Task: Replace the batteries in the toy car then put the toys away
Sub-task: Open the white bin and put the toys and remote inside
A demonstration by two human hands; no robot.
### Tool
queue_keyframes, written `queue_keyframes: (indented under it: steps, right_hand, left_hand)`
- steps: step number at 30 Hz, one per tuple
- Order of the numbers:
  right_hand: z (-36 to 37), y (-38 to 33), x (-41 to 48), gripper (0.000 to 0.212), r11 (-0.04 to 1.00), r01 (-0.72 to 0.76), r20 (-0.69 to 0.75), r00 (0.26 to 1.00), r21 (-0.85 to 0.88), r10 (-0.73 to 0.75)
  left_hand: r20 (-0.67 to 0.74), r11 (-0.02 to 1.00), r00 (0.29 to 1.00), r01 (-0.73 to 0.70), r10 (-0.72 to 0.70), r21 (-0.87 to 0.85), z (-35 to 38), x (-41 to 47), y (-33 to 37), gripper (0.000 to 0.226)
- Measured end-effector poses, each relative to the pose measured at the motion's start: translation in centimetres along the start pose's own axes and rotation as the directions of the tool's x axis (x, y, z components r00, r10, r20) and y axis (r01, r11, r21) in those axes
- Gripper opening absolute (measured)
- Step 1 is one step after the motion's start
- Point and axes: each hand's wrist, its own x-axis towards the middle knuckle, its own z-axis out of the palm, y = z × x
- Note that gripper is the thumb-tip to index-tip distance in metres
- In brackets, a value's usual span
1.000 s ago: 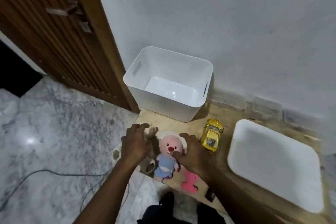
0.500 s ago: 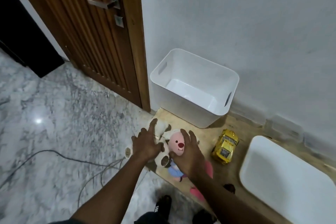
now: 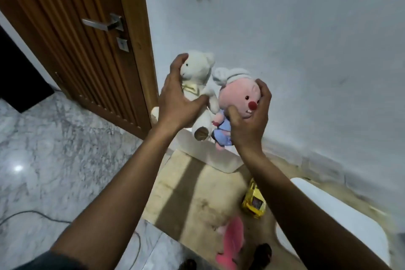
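hands are both raised in front of the wall, each gripping a soft toy: the left hand [image 3: 175, 103] wraps the white teddy bear [image 3: 197, 79] around its body, the right hand [image 3: 249, 123] clasps the head of the pink plush doll [image 3: 238, 98] in blue clothes. both toys hang above the white storage bin [image 3: 210, 155]. yellow toy car [image 3: 254, 201] sits on the beige mat [image 3: 192, 193] below, near a white lid [image 3: 341, 221] and a blurred pink toy [image 3: 232, 239].

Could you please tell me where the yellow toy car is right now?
In the head view, the yellow toy car lies on the tan board, low and right of centre, beside the white lid, below the right hand.
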Motion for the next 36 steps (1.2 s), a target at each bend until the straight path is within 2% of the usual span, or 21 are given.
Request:
queue_keyframes:
  steps: [2, 5, 8, 10, 14, 18, 22, 24, 26, 29, 32, 34, 36]
  right_hand:
    - [0.8, 1.7, 4.0, 0.079, 0.982, -0.168, 0.010, 0.986, -0.090, 0.169]
    - [1.9, 5.8, 7.8, 0.089, 0.868, -0.331, 0.146, 0.902, -0.370, 0.406]
    - [3.0, 10.5, 8.5, 0.090, 0.702, -0.269, 0.293, 0.769, -0.659, 0.569]
    - [3.7, 12.9, 8.0, 0.081, 0.623, -0.173, 0.343, 0.709, -0.763, 0.617]
    - [4.4, 16.3, 7.1, 0.071, 0.595, -0.168, 0.349, 0.674, -0.786, 0.652]
    - [4.7, 18.1, 6.6, 0.065, 0.588, -0.149, 0.364, 0.657, -0.795, 0.660]
    - [4.3, 17.7, 7.2, 0.065, 0.601, -0.101, 0.397, 0.663, -0.793, 0.635]
    - [3.7, 16.5, 7.6, 0.064, 0.641, -0.093, 0.415, 0.690, -0.762, 0.593]
    - [2.9, 14.7, 7.8, 0.053, 0.706, -0.114, 0.415, 0.739, -0.699, 0.530]
    - [0.9, 11.8, 7.3, 0.028, 0.841, -0.150, 0.349, 0.861, -0.520, 0.369]
    - [-2.9, 9.5, 5.2, 0.012, 0.959, -0.107, 0.168, 0.974, -0.262, 0.155]
    - [-6.4, 8.2, 2.4, 0.010, 0.978, -0.107, 0.024, 0.993, -0.181, 0.113]
    - [-9.6, 7.8, -1.5, 0.010, 0.972, -0.172, -0.049, 0.985, -0.159, 0.166]
  left_hand:
    - [0.158, 0.983, 0.985, 0.045, -0.074, 0.179, 2.6, 3.9, -0.4, 0.095]
    - [0.367, 0.899, 0.884, 0.120, -0.290, 0.421, 6.5, 7.3, -3.7, 0.102]
    - [0.469, 0.820, 0.755, 0.157, -0.459, 0.550, 9.4, 7.7, -8.8, 0.108]
    - [0.486, 0.784, 0.705, 0.161, -0.517, 0.600, 10.6, 7.0, -11.4, 0.110]
    - [0.486, 0.756, 0.677, 0.161, -0.552, 0.634, 12.4, 6.0, -14.4, 0.115]
    - [0.472, 0.709, 0.632, 0.178, -0.614, 0.683, 13.3, 5.9, -16.2, 0.095]
    - [0.495, 0.704, 0.588, 0.190, -0.640, 0.684, 13.6, 6.1, -16.0, 0.089]
    - [0.514, 0.742, 0.606, 0.201, -0.607, 0.639, 13.6, 6.1, -14.2, 0.081]
    - [0.518, 0.789, 0.661, 0.191, -0.543, 0.584, 13.3, 5.8, -11.8, 0.063]
    - [0.441, 0.895, 0.818, 0.187, -0.370, 0.404, 12.5, 3.6, -7.8, 0.036]
    - [0.302, 0.980, 0.933, 0.173, -0.196, 0.104, 10.8, -1.3, -3.4, 0.016]
    - [0.296, 0.988, 0.947, 0.146, -0.124, -0.052, 9.8, -5.8, -1.2, 0.011]
    - [0.357, 0.981, 0.926, 0.168, -0.124, -0.095, 9.3, -10.7, -1.2, 0.014]
